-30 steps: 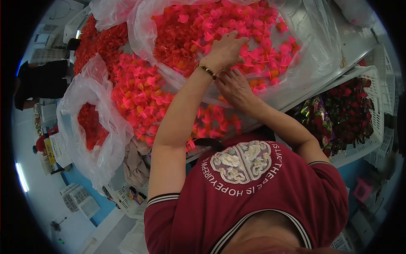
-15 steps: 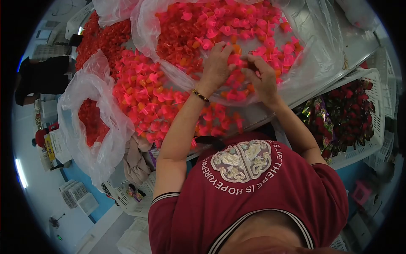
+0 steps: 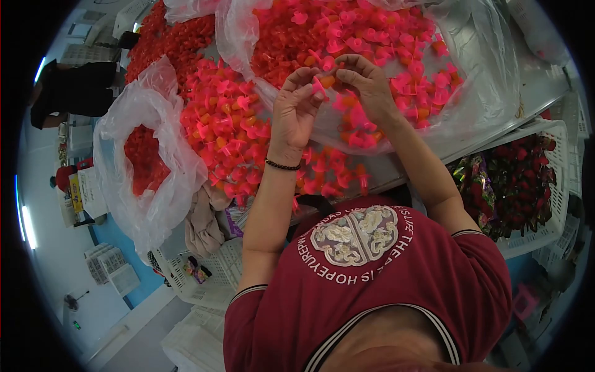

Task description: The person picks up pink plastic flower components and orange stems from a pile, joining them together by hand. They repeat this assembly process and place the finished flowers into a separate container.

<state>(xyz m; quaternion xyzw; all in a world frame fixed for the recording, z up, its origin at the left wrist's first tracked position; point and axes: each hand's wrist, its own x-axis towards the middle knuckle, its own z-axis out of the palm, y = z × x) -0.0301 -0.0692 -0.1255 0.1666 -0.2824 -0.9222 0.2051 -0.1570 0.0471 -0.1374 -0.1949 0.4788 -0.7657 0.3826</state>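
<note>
My left hand (image 3: 296, 111), with a dark bead bracelet at its wrist, pinches a pink-and-orange pacifier-shaped plastic piece (image 3: 323, 85) raised above the pile. Close to the orange end of that piece, my right hand (image 3: 370, 87) has thumb and forefinger closed together. A small reddish bit shows at those fingertips, too small to name. Below and beyond both hands lie many similar pink pieces (image 3: 412, 93) on clear plastic sheeting. Darker red pieces (image 3: 279, 53) are heaped behind my left hand. More pink and orange pieces (image 3: 226, 124) cover the table to the left.
A clear plastic bag (image 3: 180, 167) at the left holds red pieces. On the right stands a white crate (image 3: 558, 204) with dark red wrapped items (image 3: 520, 180). Another white crate (image 3: 217, 273) sits below left. A person in dark clothes (image 3: 77, 93) stands far left.
My hands have drawn back from the pile. The left hand has turned palm up and now shows a pink-and-orange piece in its fingers. The view has shifted slightly.
</note>
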